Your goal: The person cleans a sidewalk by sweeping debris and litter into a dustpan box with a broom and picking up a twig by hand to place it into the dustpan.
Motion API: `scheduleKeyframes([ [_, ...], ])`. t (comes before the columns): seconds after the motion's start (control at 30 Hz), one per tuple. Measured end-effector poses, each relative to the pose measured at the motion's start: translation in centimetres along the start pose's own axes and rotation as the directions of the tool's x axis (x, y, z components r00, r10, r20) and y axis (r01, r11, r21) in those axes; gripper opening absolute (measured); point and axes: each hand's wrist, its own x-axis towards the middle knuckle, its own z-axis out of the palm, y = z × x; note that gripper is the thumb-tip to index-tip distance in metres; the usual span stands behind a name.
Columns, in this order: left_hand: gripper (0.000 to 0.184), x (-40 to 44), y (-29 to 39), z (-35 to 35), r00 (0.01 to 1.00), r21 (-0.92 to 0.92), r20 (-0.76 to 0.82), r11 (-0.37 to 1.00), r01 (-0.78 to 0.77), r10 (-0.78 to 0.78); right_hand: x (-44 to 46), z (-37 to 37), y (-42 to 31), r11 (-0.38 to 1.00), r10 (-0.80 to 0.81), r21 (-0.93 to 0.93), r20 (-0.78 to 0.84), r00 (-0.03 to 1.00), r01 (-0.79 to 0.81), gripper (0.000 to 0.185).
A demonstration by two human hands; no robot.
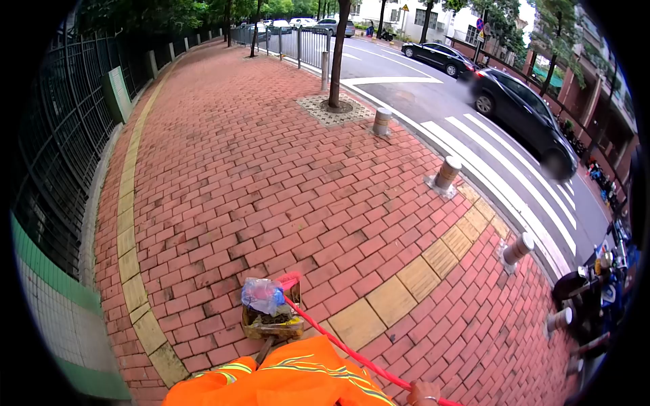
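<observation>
At the bottom edge, my right hand (pixel 423 390) is wrapped round the red handle of a broom (pixel 345 348). The broom slants up and left, its red head (pixel 290 279) against a worn, yellowish dustpan (pixel 274 328). A crumpled clear and bluish plastic bag (pixel 263 296) sits at the top of the dustpan, with dark litter below it. The dustpan's handle (pixel 265 350) runs back under my orange reflective clothing (pixel 284 382). My left hand is out of sight.
Red brick paving (pixel 271 169) stretches ahead. A dark fence (pixel 68 135) lines the left. Several bollards (pixel 447 172) and a tree (pixel 336 68) stand along the kerb. A dark car (pixel 518 115) is on the road by the crosswalk; motorbikes (pixel 606 277) stand at right.
</observation>
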Motion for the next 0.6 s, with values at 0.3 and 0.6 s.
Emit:
scheduleKeyframes([
  [0.3, 0.019, 4.2, 18.9, -2.9, 0.999, -0.027, 0.027, 0.999, 0.018, -0.018, 14.1, -11.4, 3.7, 0.985, 0.022, 0.165, 0.129, 0.991, -0.043, 0.022],
  [0.6, 0.018, 4.2, 43.4, -0.2, 0.996, -0.110, 0.086, 0.994, -0.011, 0.021, 37.2, -14.8, 11.9, 0.909, 0.016, 0.366, 0.447, 0.894, -0.199, 0.028],
])
